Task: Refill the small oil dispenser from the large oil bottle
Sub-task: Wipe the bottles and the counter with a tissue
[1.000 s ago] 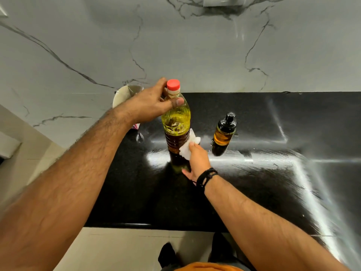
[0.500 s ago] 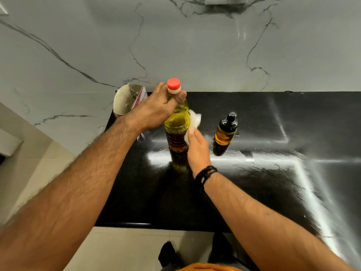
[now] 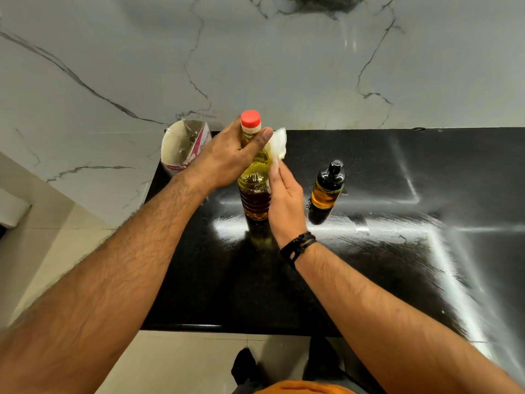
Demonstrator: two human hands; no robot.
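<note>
The large oil bottle stands upright on the black table, toward its far left part, with its red cap screwed on. The left hand grips the bottle's neck just under the cap, fingers curled round the far side and the thumb pressed across the near side. The right hand is at the bottle's right shoulder, its fingers nearly straight and pinching a crumpled white tissue against the plastic, just beside the left thumb. The small oil dispenser, amber glass with a black pump top, stands upright on the table to the right of the bottle, apart from it and from both hands. An opened paper carton sits at the table's far left corner, against the marble wall, behind the left wrist.
</note>
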